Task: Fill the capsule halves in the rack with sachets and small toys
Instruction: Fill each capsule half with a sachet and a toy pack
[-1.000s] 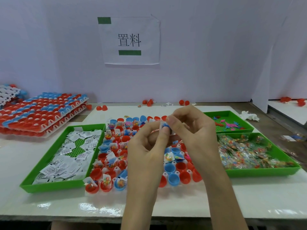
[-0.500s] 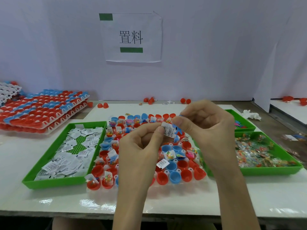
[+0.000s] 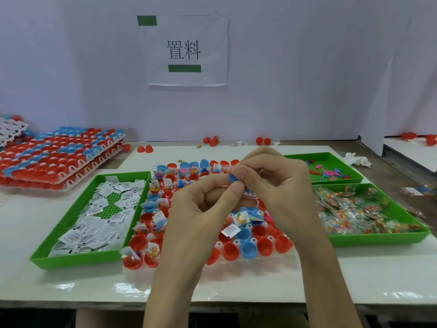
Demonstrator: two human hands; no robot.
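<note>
from the head view, both hands are raised together above the middle of the rack (image 3: 238,253), which lies on the white desk (image 3: 260,285) and holds rows of red and blue capsule halves. the left hand (image 3: 201,209) is curled, its thumb and forefinger pinched on a small white printed sachet (image 3: 248,192). the right hand (image 3: 279,183) meets it fingertip to fingertip and pinches a small blue piece (image 3: 232,178) just above the sachet; whether that piece is a toy or a capsile bit cannot be told. many halves along the left and far side of the rack already carry sachets and colourful toys, while several red and blue halves in the near right rows look bare. one loose sachet (image 3: 230,231) rests across the rack near the left wrist.

to the left of the rack, touching it, a green tray (image 3: 71,259) holds a heap of white sachets. to the right, a larger green tray (image 3: 378,240) is full of clear packets with coloured toys, and behind it a smaller green tray (image 3: 331,155) holds a few flat pink and blue shapes. stacked racks (image 3: 56,157) of red and blue halves sit at far left. a paper sign (image 3: 186,50) hangs on the back wall.
</note>
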